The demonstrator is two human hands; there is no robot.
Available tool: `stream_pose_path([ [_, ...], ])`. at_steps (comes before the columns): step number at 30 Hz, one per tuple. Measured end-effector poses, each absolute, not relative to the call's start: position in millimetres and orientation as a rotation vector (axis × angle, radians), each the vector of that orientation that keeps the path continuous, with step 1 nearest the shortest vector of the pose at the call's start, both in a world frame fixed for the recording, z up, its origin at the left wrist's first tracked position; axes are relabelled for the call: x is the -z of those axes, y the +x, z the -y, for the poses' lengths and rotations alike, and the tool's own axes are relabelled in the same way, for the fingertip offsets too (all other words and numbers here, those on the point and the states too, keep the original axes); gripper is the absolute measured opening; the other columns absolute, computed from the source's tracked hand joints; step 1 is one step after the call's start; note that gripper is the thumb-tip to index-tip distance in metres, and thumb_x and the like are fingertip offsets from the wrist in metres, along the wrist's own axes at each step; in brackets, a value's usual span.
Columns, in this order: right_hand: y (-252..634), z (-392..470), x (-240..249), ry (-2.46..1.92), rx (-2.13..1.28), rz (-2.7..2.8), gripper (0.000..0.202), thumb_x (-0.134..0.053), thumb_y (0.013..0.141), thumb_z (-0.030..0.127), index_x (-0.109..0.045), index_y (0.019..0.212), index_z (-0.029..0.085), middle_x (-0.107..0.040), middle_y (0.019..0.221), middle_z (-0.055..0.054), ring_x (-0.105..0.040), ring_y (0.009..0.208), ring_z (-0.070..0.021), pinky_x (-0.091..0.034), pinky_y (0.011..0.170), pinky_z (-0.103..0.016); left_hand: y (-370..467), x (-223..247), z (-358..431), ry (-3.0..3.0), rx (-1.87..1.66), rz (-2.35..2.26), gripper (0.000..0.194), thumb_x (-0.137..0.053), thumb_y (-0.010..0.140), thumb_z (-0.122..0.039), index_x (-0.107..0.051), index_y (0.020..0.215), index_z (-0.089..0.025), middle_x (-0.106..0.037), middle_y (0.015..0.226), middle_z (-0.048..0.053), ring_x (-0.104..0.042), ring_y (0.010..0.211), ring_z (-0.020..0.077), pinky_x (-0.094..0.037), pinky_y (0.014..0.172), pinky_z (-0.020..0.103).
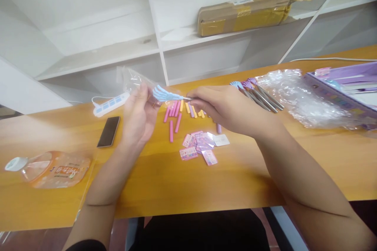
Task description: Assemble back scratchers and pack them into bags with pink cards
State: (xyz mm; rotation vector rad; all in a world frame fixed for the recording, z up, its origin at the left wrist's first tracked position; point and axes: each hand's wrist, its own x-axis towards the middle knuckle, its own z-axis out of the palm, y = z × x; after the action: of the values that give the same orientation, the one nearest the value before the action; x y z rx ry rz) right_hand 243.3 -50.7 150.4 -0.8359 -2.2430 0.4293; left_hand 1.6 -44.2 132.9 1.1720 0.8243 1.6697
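Observation:
My right hand (232, 108) is closed on the metal stem of a back scratcher (166, 94) with a light blue, claw-shaped head. That head points left, toward my left hand (137, 115), which pinches a clear plastic bag (131, 78). The scratcher's tip is at the bag's near side; whether it is inside I cannot tell. Below my hands lie several short pink, yellow and purple sticks (171, 130), some hidden by my right hand. Closer to me is a loose pile of small printed cards (196, 144). Beyond my right wrist, several more back scratchers (263, 96) with blue and purple heads lie together.
Crumpled clear plastic wrap (306, 100) and a purple box (332, 90) are on the right. On the left are a power strip (110, 104), a phone (108, 131) and an orange bottle (59, 169) lying down. A taped parcel (244, 13) rests on the shelf behind.

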Motion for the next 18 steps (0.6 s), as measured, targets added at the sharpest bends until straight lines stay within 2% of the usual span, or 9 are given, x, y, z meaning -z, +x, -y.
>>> stream_pose_path([
  [6, 244.4, 48.5, -149.8, -0.798, -0.432, 2.266, 0.035, -0.045, 0.116, 0.044, -0.073, 0.111, 0.024, -0.071, 0.089, -0.004, -0.065, 0.078, -0.0186, -0.041, 0.068, -0.03, 2.5, -132.8, 45.5, 1.145, -1.676, -0.759, 0.032, -0.083, 0.095, -0.049, -0.069, 0.083, -0.022, -0.07, 0.085, 0.001, -0.07, 0.085, 0.0154, -0.057, 0.077, 0.029],
  [12, 244.6, 47.3, -151.0, -0.763, -0.368, 2.309, 0.034, -0.043, 0.116, 0.039, -0.072, 0.111, 0.02, -0.07, 0.089, -0.004, -0.066, 0.082, -0.0176, -0.043, 0.071, -0.028, 1.1, -135.5, 45.8, 1.081, -1.693, -0.706, 0.029, -0.086, 0.092, -0.045, -0.072, 0.081, -0.022, -0.071, 0.084, 0.0, -0.067, 0.078, 0.0123, -0.056, 0.075, 0.027],
  [18, 245.2, 46.0, -150.1, -0.741, -0.344, 2.316, 0.037, -0.041, 0.117, 0.041, -0.072, 0.111, 0.02, -0.07, 0.087, -0.004, -0.065, 0.08, -0.0172, -0.043, 0.071, -0.028, 6.0, -131.1, 47.5, 1.083, -1.673, -0.699, 0.029, -0.088, 0.091, -0.045, -0.073, 0.082, -0.022, -0.071, 0.084, 0.0, -0.068, 0.08, 0.0121, -0.058, 0.076, 0.026],
])
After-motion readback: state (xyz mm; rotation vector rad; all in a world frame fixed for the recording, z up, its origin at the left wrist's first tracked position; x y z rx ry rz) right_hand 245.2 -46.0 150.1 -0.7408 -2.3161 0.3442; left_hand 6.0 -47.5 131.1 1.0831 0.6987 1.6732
